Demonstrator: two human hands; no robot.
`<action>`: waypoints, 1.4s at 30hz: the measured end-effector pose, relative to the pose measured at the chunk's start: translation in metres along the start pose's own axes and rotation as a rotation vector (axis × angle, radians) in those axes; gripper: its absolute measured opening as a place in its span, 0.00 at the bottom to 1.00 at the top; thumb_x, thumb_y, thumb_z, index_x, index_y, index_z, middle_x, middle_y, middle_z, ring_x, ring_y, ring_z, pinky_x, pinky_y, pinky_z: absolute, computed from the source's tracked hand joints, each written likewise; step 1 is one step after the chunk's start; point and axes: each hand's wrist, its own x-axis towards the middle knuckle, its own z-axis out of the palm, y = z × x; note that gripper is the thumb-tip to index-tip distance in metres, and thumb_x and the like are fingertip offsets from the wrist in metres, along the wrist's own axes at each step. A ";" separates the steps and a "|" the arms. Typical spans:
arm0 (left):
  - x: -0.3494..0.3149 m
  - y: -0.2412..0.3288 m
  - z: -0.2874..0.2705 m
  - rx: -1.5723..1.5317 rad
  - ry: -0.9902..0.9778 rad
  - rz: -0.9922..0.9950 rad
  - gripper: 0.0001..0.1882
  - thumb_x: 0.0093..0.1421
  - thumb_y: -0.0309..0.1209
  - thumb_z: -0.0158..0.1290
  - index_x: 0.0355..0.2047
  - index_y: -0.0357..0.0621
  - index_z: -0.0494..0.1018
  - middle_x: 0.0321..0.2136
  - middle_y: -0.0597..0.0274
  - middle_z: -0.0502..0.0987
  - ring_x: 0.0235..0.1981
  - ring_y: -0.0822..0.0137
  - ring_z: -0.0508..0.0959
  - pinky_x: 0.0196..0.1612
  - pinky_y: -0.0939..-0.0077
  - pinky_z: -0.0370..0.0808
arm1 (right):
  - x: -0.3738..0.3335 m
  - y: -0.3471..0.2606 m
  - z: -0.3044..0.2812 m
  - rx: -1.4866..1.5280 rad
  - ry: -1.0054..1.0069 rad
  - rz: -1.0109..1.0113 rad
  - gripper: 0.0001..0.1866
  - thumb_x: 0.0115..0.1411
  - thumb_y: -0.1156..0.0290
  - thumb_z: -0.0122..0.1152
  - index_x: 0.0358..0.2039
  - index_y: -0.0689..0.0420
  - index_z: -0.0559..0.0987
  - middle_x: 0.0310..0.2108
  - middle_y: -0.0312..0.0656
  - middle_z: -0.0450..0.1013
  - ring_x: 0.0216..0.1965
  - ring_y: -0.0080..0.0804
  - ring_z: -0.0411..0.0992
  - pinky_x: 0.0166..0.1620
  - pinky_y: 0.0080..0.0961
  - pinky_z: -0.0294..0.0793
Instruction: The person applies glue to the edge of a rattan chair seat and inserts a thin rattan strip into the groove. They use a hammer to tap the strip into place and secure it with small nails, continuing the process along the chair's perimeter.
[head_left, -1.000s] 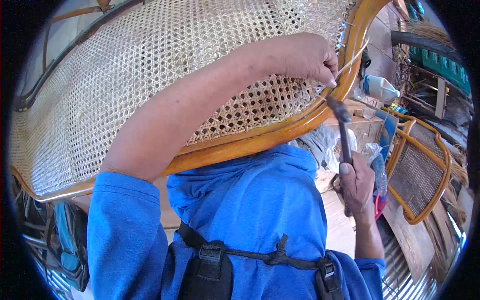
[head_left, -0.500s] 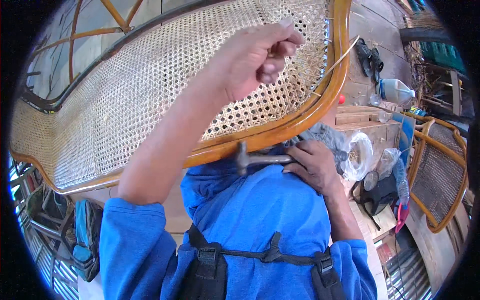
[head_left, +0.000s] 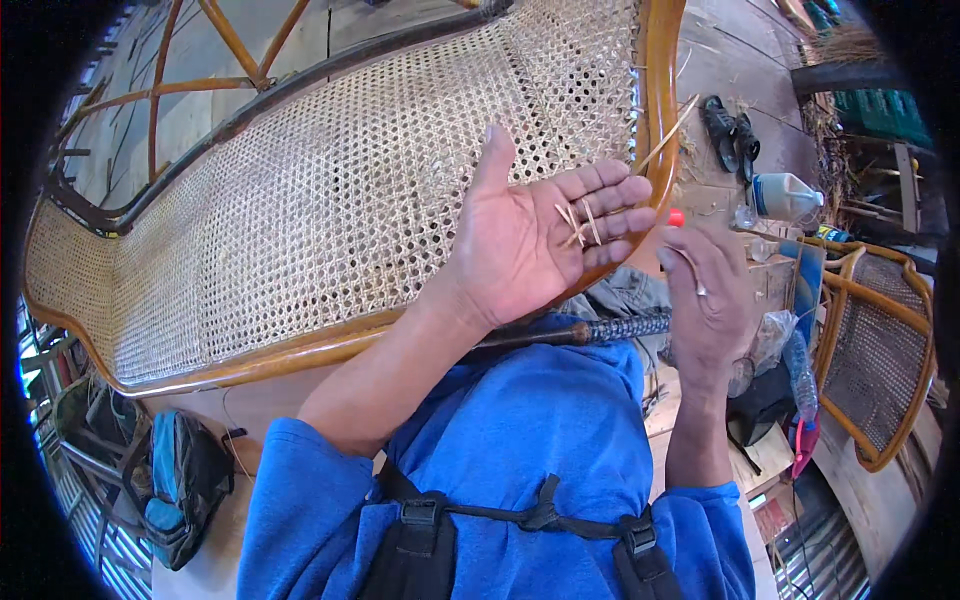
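Note:
My left hand [head_left: 545,225] is open, palm up, above the chair frame's near right edge. Several thin, pale wooden splints [head_left: 577,225] lie across its fingers. To the right, my right hand [head_left: 705,290] is raised with fingers bent and thumb and fingertips together. Motion smears it slightly, and I cannot make out what is between its fingertips. A hammer's handle [head_left: 630,327] with a dark textured grip lies across my lap; its head is hidden. Under my left forearm spreads a woven cane panel [head_left: 300,200] in a glossy brown rattan frame [head_left: 250,362]. A pale cane strip [head_left: 672,130] sticks out from the right rail.
A smaller caned rattan piece [head_left: 880,340] stands at right. Dark sandals [head_left: 733,138] and a white jug [head_left: 788,196] are on the wooden floor behind. A clear plastic bottle [head_left: 803,380] lies at right. A grey-and-blue backpack [head_left: 180,490] rests at lower left.
My right hand has let go of the hammer and risen beside the left hand. My left hand has moved down and nearer, and opened from a curled grip, showing the splints.

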 end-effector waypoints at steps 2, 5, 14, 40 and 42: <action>-0.001 -0.002 -0.003 -0.028 -0.031 -0.017 0.51 0.55 0.69 0.25 0.56 0.28 0.57 0.54 0.40 0.64 0.55 0.48 0.66 0.57 0.54 0.61 | 0.009 -0.006 0.006 -0.065 -0.030 -0.124 0.13 0.46 0.81 0.62 0.34 0.57 0.77 0.37 0.38 0.72 0.42 0.39 0.68 0.48 0.33 0.65; 0.000 -0.003 0.004 -0.007 0.072 -0.041 0.51 0.54 0.71 0.25 0.50 0.31 0.66 0.43 0.46 0.74 0.43 0.56 0.75 0.48 0.61 0.72 | 0.019 -0.015 0.014 -0.133 -0.055 -0.214 0.16 0.43 0.80 0.63 0.35 0.55 0.78 0.42 0.40 0.70 0.49 0.42 0.64 0.52 0.38 0.63; 0.001 -0.007 0.002 0.060 0.132 -0.066 0.46 0.57 0.68 0.26 0.48 0.34 0.68 0.39 0.55 0.76 0.34 0.66 0.78 0.37 0.74 0.76 | 0.022 -0.006 0.021 0.175 -0.226 0.009 0.12 0.45 0.80 0.62 0.33 0.57 0.76 0.47 0.45 0.67 0.50 0.42 0.64 0.52 0.37 0.64; 0.036 0.030 0.007 1.706 0.304 0.086 0.17 0.57 0.42 0.50 0.24 0.39 0.74 0.14 0.66 0.67 0.15 0.73 0.65 0.20 0.75 0.64 | 0.022 0.024 0.002 0.854 -0.080 0.359 0.04 0.58 0.77 0.56 0.34 0.62 0.74 0.29 0.37 0.72 0.29 0.21 0.70 0.32 0.17 0.71; 0.050 0.036 0.005 1.903 0.241 0.121 0.17 0.56 0.42 0.51 0.25 0.38 0.75 0.15 0.61 0.70 0.17 0.70 0.68 0.23 0.72 0.67 | 0.025 0.021 0.004 0.737 -0.049 0.393 0.05 0.58 0.77 0.56 0.35 0.62 0.74 0.29 0.38 0.73 0.28 0.21 0.71 0.31 0.16 0.71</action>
